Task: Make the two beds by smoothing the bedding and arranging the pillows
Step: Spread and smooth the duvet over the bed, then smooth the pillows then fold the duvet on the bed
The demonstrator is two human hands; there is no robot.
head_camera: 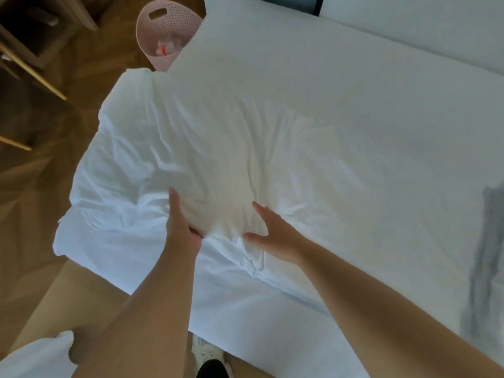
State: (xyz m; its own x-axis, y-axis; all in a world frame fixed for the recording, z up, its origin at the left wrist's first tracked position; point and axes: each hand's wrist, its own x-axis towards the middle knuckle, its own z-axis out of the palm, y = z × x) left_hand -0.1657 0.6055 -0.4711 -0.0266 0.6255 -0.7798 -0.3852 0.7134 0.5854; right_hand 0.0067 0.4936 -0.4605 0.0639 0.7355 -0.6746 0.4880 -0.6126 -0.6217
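On the near bed's crumpled white sheet (122,241), the plump white fabric pillow (218,148) lies lengthwise. The left hand (181,225) and right hand (275,236) press its near end, each grip apart, fingers straight. It looks light and soft, so cupping both sides of that end should shift it.

A white bed (381,126) is seen from above. A rumpled white pillow (212,154) is laid at its centre. Both hands are pressed against the pillow's near end, fingers straight: the left hand (181,222) at seven o'clock of it, the right hand (272,233) at five o'clock. A pink perforated basket (166,28) is set on the wooden floor (41,192) at eleven o'clock. A grey garment (485,255) is draped at four o'clock.
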